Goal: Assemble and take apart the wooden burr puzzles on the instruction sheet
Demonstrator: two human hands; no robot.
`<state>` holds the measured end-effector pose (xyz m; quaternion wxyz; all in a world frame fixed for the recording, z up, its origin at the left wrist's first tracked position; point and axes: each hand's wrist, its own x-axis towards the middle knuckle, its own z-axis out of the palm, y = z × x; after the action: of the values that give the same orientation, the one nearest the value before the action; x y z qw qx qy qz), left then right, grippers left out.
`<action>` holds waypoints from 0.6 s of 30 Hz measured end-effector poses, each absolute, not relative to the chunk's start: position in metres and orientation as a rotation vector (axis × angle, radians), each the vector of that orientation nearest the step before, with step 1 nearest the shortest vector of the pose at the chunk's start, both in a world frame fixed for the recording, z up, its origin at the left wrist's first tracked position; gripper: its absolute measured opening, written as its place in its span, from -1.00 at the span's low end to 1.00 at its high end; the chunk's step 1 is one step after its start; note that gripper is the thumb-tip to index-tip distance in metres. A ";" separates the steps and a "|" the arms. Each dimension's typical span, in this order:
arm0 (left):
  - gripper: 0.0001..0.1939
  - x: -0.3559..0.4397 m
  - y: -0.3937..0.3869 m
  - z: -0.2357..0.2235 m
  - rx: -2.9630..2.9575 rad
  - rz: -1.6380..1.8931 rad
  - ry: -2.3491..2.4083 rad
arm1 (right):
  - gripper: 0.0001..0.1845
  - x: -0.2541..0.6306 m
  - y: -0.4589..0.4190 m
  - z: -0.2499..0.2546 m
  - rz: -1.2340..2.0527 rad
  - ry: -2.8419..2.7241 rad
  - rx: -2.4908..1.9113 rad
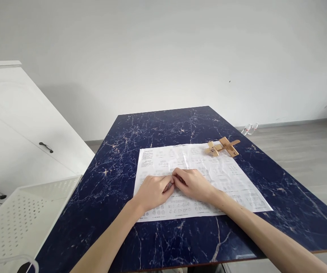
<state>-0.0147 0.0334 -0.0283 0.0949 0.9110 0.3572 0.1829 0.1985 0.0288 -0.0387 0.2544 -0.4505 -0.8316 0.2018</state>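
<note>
Over the middle of a printed paper sheet, my left hand and my right hand meet at the fingertips. Both have thumb and fingers pinched together. Whatever may be between them is hidden or too small to make out. The sheet is white and creased, with rows of small diagrams and text. At its far right corner lies a small wooden model plane made of flat pieces, with dark letters on some of them. It sits apart from both hands.
The sheet lies on a dark blue marble-patterned table. To the left stand a white cabinet and a white perforated surface. Clear plastic bottles are on the floor beyond the right edge. A pale wall rises behind.
</note>
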 end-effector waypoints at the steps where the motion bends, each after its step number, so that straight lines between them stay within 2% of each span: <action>1: -0.76 -0.015 0.033 -0.028 2.701 0.541 1.058 | -0.85 0.198 0.029 -0.039 0.557 -2.252 -1.218; 11: -0.80 -0.015 0.032 -0.026 2.711 0.518 1.038 | -0.77 0.199 0.036 -0.034 0.885 -1.998 -1.196; 18: -0.80 -0.015 0.032 -0.026 2.719 0.515 1.039 | -0.78 0.197 0.035 -0.032 0.868 -1.992 -1.222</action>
<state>-0.0152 0.0315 -0.0259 0.0924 0.9159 0.3499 0.1736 0.1972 0.0353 -0.0320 0.3188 -0.4647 -0.7573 0.3300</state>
